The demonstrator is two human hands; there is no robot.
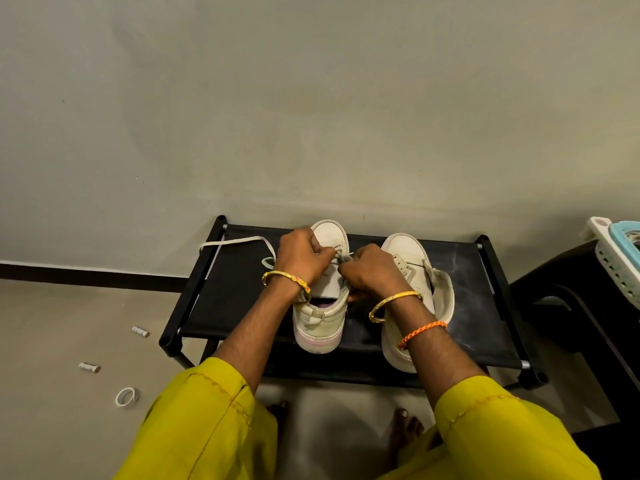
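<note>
Pale floor tiles [52,323] are seen nearest, strewn with a roll of tape [127,397] and two small cylinders [89,367] whose print is too small to be read. Beyond, a white sneaker [320,327] is stood on a black fabric rack [242,306], a second sneaker [408,261] just beside it. A white lace [239,241] is pinched over the first sneaker's eyelets by the left hand [301,258] and the right hand [372,271], fingers curled tight round it; its loose end is trailed to the rack's far left corner. A grey wall [311,98] is seen behind.
</note>
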